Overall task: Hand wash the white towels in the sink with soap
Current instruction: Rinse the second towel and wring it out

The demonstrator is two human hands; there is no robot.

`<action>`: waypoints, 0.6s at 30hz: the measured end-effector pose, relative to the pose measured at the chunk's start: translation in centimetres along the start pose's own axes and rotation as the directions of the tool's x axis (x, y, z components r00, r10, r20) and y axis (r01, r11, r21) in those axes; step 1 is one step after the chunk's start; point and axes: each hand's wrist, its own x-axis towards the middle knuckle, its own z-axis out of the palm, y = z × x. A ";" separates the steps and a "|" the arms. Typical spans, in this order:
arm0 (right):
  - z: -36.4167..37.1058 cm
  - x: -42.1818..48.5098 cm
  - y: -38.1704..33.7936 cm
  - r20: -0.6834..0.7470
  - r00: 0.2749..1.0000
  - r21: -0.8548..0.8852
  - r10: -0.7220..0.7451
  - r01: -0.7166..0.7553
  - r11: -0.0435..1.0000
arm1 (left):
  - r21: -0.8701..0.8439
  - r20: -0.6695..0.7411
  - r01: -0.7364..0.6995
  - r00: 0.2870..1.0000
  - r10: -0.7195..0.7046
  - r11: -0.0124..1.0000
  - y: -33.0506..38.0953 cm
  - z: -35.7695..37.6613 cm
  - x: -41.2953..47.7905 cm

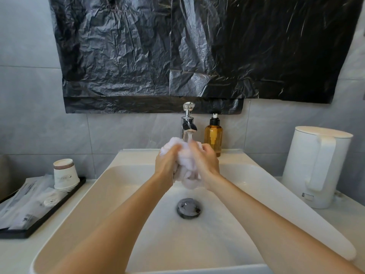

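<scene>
A bunched white terry towel (pixel 186 174) is being gripped by left hand (pixel 165 165) and right hand (pixel 207 165). It is being held at the white ceramic sink's (pixel 88 196) twelve o'clock.

Basin (pixel 118 184) open around drain (pixel 188 208); faucet (pixel 187 125), soap bottle (pixel 213 137) crowd rear; kettle (pixel 316 165) right, tray (pixel 59 203) left.

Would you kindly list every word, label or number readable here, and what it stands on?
Nothing here reads clearly.
Paper cups: dark printed mark, too blurred.
Wrapped packets on the black tray: dark print, too small.
White kettle: small marking near its base, unreadable.
Amber soap bottle: no label shows.
</scene>
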 end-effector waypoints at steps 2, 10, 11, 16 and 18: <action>0.9 -0.5 0.1 0.035 0.997 -0.036 -0.073 0.074 0.997 | -0.145 -0.109 0.014 0.994 -0.030 0.989 0.1 -0.2 0.0; 0.9 -0.3 0.8 0.075 0.987 0.191 0.144 -0.156 0.969 | -0.050 -0.141 -0.096 0.986 0.088 0.994 0.4 -0.1 -0.3; 0.9 -0.3 0.7 0.029 0.986 0.180 0.166 -0.169 0.969 | -0.007 -0.089 -0.136 0.987 0.135 0.991 0.1 0.1 -0.3; 0.1 0.2 0.4 -0.097 0.993 -0.036 0.065 -0.069 0.997 | 0.236 -0.034 -0.287 0.952 0.303 0.928 -0.3 1.0 0.0; 0.0 0.3 0.4 -0.100 0.995 -0.139 0.015 -0.029 0.990 | 0.352 -0.036 -0.327 0.932 0.362 0.877 -0.6 1.1 0.0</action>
